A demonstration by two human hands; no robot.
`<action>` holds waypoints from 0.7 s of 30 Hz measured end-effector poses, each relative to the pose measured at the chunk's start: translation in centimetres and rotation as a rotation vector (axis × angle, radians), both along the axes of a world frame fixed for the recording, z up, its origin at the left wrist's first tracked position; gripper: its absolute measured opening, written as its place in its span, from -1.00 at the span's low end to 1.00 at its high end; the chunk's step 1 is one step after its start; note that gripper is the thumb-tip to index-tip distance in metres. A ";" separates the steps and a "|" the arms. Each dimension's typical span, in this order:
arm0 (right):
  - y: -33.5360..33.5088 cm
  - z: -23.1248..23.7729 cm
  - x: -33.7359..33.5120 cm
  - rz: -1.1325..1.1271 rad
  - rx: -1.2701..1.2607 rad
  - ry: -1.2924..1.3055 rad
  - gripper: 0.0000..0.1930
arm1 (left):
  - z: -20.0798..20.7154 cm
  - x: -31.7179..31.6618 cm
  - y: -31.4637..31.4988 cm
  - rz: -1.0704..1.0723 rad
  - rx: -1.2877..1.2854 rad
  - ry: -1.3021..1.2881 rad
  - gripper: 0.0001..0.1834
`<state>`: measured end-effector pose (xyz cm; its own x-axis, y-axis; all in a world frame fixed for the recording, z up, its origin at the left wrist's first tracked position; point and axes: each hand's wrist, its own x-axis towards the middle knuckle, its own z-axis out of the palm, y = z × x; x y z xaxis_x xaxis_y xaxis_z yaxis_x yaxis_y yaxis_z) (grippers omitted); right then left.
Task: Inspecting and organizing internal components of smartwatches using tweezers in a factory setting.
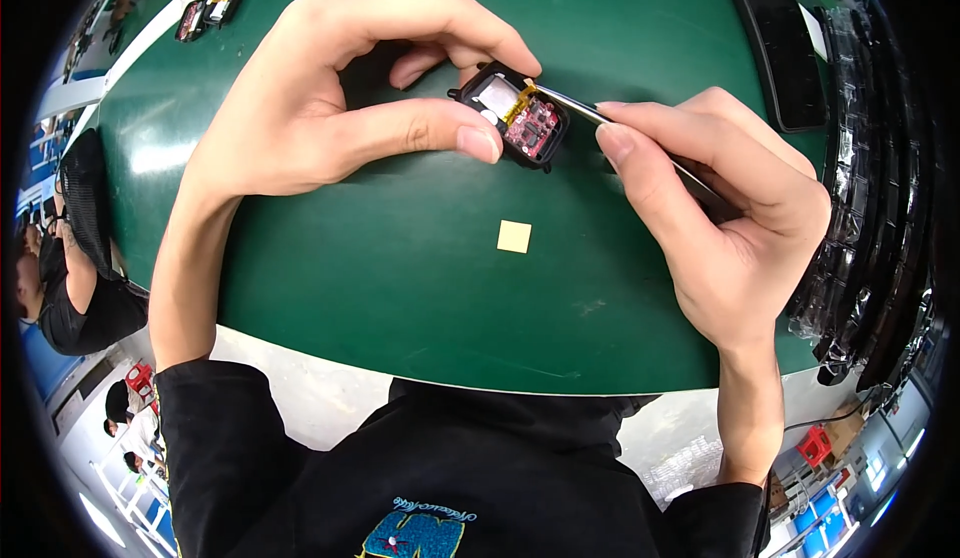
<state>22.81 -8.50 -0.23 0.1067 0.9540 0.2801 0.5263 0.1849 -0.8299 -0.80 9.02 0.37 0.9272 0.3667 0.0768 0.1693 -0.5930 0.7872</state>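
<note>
Between the thumb and fingers of my left hand (350, 98) is a small black electronic device housing (512, 120), its inside facing up. In it I see a silvery cell, a strip of amber tape and a red circuit board. My right hand (720, 188) pinches a pair of metal tweezers (580, 106). Their tips reach the upper right edge of the housing, close to the amber tape; whether they grip anything there I cannot tell. Below the housing, a small pale yellow square (514, 237) lies flat on the green table.
Two more opened device housings (212, 6) lie at the far left of the green table (420, 308). A long black tray (775, 43) is at the far right. Stacked black plastic trays (850, 198) line the right side. Another person (85, 278) sits at the left.
</note>
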 end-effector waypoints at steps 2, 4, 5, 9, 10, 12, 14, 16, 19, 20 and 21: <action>0.0 0.0 0.1 0.002 -0.049 0.062 -0.82 | 0.0 -0.2 0.2 -0.001 -0.021 0.004 -0.38; -0.1 0.1 0.1 0.000 -0.079 0.069 -0.83 | -0.1 -0.2 0.4 -0.008 -0.044 -0.002 -0.37; -0.1 0.1 0.2 0.000 -0.081 0.069 -0.83 | 0.0 -0.1 0.5 -0.027 -0.032 0.002 -0.35; -0.1 0.1 0.2 0.014 -0.094 0.041 -0.84 | -0.3 0.0 0.4 -0.053 0.034 -0.016 -0.31; -0.1 0.2 0.2 0.022 -0.096 0.036 -0.85 | -0.2 0.0 0.4 -0.051 0.035 -0.014 -0.31; 0.0 0.2 0.1 0.021 -0.103 0.036 -0.85 | -0.2 0.0 0.3 -0.058 0.070 -0.012 -0.31; 0.0 0.2 -0.1 0.017 -0.111 0.034 -0.85 | 0.1 0.0 0.4 -0.068 0.101 0.016 -0.32; 0.0 0.1 -0.2 0.005 -0.111 0.032 -0.86 | 0.2 0.0 0.4 -0.079 0.131 0.046 -0.33; 0.0 0.0 -0.2 0.004 -0.106 0.037 -0.86 | -0.1 0.3 0.1 -0.084 0.135 -0.005 -0.37; 0.0 -0.1 -0.3 0.004 -0.106 0.039 -0.86 | -0.3 0.3 0.0 -0.099 0.134 -0.038 -0.39; 0.0 -0.2 -0.4 0.001 -0.086 0.030 -0.86 | -0.4 0.4 0.0 -0.116 0.133 -0.075 -0.41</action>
